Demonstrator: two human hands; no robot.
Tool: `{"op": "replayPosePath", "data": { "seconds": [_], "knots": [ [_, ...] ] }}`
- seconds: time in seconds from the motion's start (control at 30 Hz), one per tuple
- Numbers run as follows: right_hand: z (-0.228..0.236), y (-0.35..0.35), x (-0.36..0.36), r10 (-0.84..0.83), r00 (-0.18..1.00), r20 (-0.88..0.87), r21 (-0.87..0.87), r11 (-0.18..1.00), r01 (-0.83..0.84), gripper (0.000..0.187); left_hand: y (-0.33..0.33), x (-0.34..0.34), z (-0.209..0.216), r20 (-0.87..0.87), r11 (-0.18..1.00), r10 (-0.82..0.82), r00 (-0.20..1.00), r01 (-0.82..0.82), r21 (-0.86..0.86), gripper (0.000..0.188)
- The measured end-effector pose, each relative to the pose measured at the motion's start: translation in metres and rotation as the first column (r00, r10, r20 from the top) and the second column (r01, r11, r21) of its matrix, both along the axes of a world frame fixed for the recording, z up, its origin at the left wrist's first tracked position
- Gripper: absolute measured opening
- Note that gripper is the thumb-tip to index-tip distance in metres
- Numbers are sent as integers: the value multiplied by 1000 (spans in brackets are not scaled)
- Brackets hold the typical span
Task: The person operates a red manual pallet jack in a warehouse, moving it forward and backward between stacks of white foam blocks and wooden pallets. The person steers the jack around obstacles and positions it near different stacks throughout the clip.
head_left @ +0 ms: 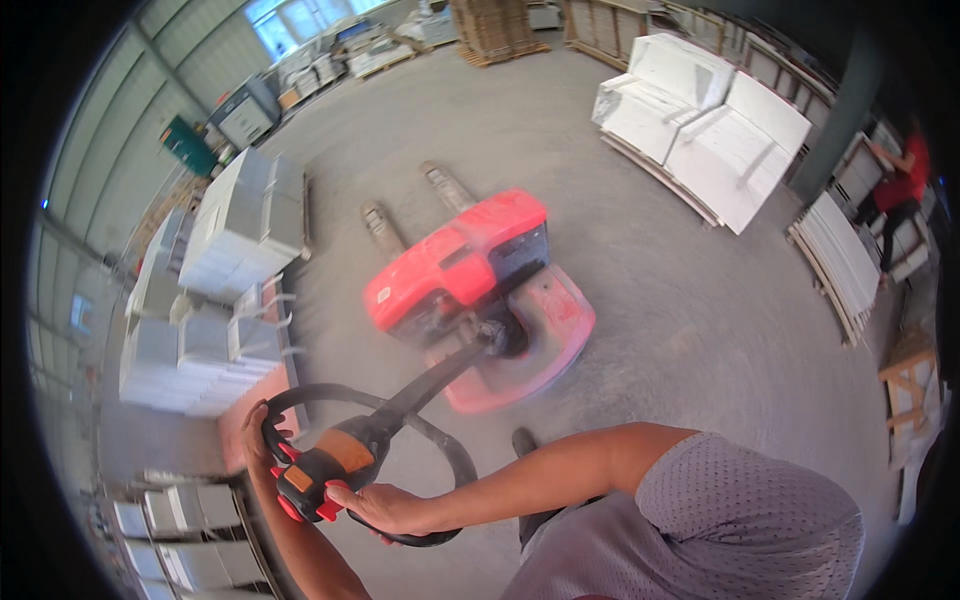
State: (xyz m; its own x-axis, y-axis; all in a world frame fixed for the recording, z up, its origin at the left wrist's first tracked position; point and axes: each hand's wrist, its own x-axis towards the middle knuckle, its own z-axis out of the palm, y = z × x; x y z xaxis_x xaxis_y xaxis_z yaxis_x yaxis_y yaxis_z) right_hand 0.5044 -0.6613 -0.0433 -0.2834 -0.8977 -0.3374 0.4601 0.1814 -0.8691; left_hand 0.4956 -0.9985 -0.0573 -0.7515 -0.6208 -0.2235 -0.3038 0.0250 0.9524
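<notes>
A red electric pallet truck stands on the floor in front of me, its two forks pointing away. Its black tiller handle, a loop with an orange and black control head, reaches back toward my body. Around the left side of the loop my left hand is closed, fingers partly hidden behind it. My right hand grips the near right side, its thumb at a red control on the head. The undersides of both grips are hidden.
White slab stacks on pallets stand at left and at right. Shelved white boxes are at lower left. A person in red is near leaning panels at far right. A tall brown stack is at the back.
</notes>
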Motion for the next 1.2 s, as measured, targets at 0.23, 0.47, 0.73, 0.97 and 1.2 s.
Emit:
{"op": "replayPosePath", "data": {
  "seconds": [0.23,0.47,0.73,0.97,1.2],
  "knots": [
    [41,58,-155,-132,991,19,134,983,129,83,38,-202,4,-107,960,-264,959,249,-130,45],
    [63,147,-262,-171,930,-326,251,933,259,92,116,-313,12,-256,800,-555,792,422,-427,36],
    [79,234,-392,256,283,-925,371,771,517,39,195,-419,9,-249,906,-375,893,296,-301,34],
    [92,287,-451,163,33,-986,146,752,643,39,274,-456,2,-172,733,-387,906,189,-654,41],
    [55,397,-603,123,215,-969,240,685,688,40,374,-566,33,-90,561,-554,828,291,-775,39]
  ]
}}
